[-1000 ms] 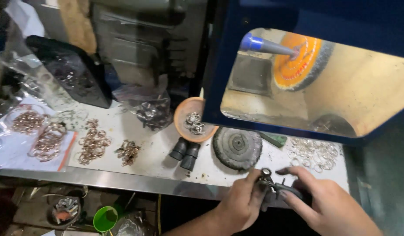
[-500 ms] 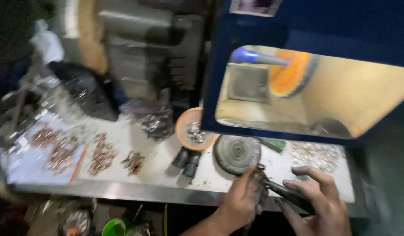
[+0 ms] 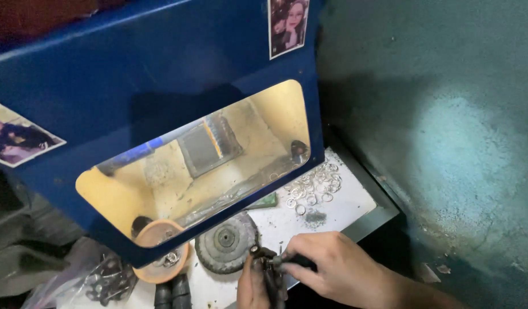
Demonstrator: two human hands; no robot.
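Blue sheet metal fills the far left of my view: a hood (image 3: 161, 74) with a wide window cut into it, lit yellow inside, with photo stickers on its face. Below it lies a white, grimy bench (image 3: 344, 209).

At the near edge, both my hands meet over a small dark tool (image 3: 268, 268). My left hand (image 3: 253, 286) is clenched around its lower part, fingers blackened. My right hand (image 3: 338, 269) pinches its upper end between thumb and fingertips. Whether a workpiece is caught in the tool's tip I cannot tell; it is too small and dark.

I judge the tool to be stiff metal, light, and greasy enough to slip, so a firm grip low on the shank with a steadying pinch near the head suits it.

Just left of my hands lies a round, dark, fibrous wheel (image 3: 226, 241), flat on the bench. Further left sits an orange bowl (image 3: 161, 266) with small metal pieces inside, partly under the hood's lower edge. Two black cylinders (image 3: 173, 292) stand at the near edge beside it. A clear bag of dark parts (image 3: 106, 280) lies at far left.

To the far right of my hands, a scatter of thin silvery rings (image 3: 314, 186) lies loose on the bench; these look light and easily scattered. A green wall (image 3: 447, 114) rises on the right.
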